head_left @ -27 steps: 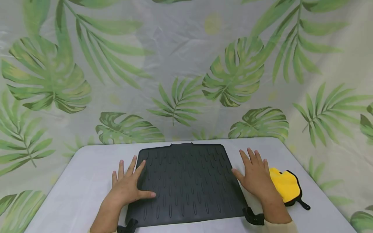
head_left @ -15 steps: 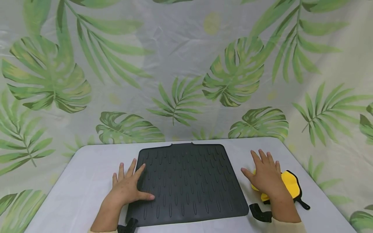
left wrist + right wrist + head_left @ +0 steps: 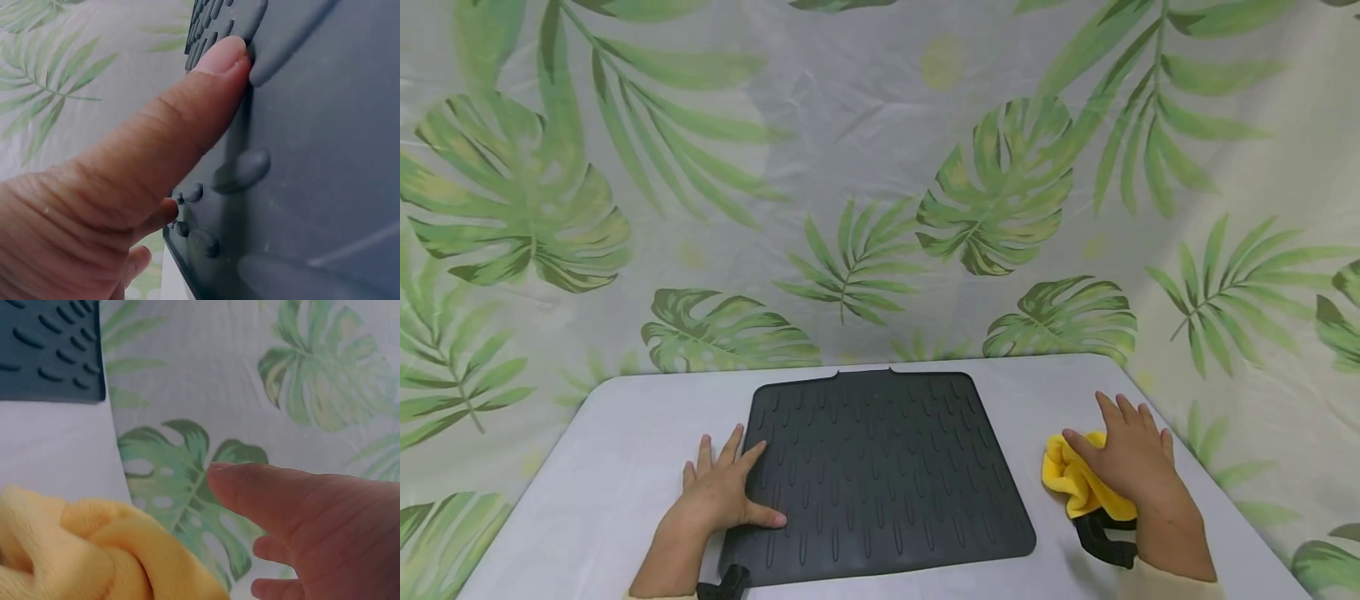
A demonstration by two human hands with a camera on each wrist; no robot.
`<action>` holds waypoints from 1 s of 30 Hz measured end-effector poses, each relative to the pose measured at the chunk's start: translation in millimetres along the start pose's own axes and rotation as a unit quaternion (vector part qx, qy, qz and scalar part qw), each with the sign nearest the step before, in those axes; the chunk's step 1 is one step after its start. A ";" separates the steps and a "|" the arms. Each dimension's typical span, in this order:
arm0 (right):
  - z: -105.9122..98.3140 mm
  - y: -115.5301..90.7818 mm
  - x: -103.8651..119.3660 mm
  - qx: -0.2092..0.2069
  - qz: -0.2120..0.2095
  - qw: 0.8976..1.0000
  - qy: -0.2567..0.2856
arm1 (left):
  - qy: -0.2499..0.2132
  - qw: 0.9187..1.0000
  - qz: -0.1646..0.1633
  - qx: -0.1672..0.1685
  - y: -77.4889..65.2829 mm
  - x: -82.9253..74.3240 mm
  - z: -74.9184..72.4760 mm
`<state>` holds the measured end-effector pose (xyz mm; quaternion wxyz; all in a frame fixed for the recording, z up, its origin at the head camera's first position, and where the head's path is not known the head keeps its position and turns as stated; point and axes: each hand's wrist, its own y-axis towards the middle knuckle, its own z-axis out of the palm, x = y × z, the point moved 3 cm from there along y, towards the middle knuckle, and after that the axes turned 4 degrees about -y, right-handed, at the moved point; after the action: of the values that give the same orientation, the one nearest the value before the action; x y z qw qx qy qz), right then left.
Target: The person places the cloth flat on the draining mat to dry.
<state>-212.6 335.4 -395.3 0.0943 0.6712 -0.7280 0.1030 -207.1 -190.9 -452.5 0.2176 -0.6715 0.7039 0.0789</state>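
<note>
A dark grey ridged rubber mat (image 3: 887, 475) lies on the white table. My left hand (image 3: 715, 496) is spread at its left edge, fingers straight. The left thumb (image 3: 206, 75) reaches over the mat's raised ridges in the left wrist view. On the right, my right hand (image 3: 1131, 458) hovers with straight fingers over a crumpled yellow cloth (image 3: 1063, 479), overlapping it in the head view. The right wrist view shows the cloth's soft folds (image 3: 106, 550) below and left of the thumb (image 3: 250, 487). Hand and forearm hide the small black pan-shaped thing with a handle seen there earlier.
The white table (image 3: 625, 450) has its right edge just beyond my right hand. Behind it hangs a pale curtain (image 3: 865, 150) printed with green leaves. Black wrist mounts (image 3: 1105, 537) sit close to the tabletop.
My right hand has moved rightward from the mat's right edge to over the yellow cloth, covering the black pan-shaped thing. The left hand has stayed by the mat, barely shifting.
</note>
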 end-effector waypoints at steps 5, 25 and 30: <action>-3.3 -1.7 -10.1 0.007 0.012 1.000 -0.005 | 0.000 1.000 -0.001 0.004 0.2 1.7 1.9; 35.8 6.8 -18.4 0.169 0.047 0.983 0.058 | -0.009 1.000 0.000 0.011 4.2 4.2 7.3; 46.4 5.4 -8.2 0.186 0.071 0.978 0.058 | -0.014 1.000 -0.003 0.020 4.4 3.3 5.9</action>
<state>-217.2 330.8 -442.3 0.0024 0.6166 -0.7352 0.2816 -210.2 -191.1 -459.9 0.2407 -0.6684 0.7000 0.0736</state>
